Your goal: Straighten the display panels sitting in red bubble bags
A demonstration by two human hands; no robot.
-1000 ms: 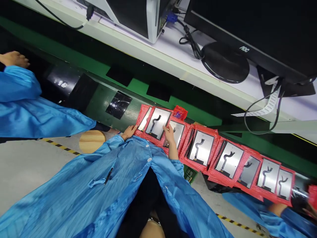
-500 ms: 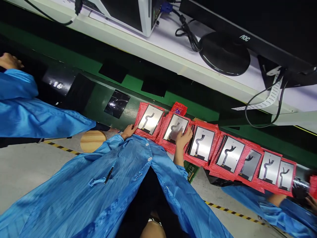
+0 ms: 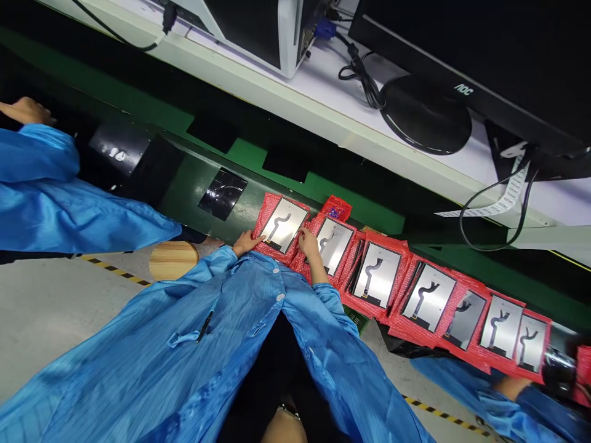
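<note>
A silver-backed display panel (image 3: 285, 225) with a dark curved ribbon cable lies on red bubble wrap (image 3: 264, 212) in front of me. My left hand (image 3: 247, 243) is at its lower left corner, thumb over the edge and the other fingers against the wrap. My right hand (image 3: 309, 242) is closed at the panel's right edge, fingertips bent onto it. Just right of that, partly behind my right hand, is a second display panel (image 3: 336, 245) on its own red wrap. A third panel (image 3: 379, 275) tops a stack further right.
More panels (image 3: 429, 298) on red wrap continue rightward. A red bag (image 3: 337, 208) sits behind the row, a dark glossy sheet (image 3: 223, 194) to the left. Co-workers' blue sleeves (image 3: 83, 200) show on both sides. Above stands a shelf with a monitor (image 3: 462, 74). A round wooden stool (image 3: 173, 260) is below left.
My right hand has moved left from the second panel to the right edge of the first one. My left thumb now reaches over the first panel's corner. The view has shifted slightly.
</note>
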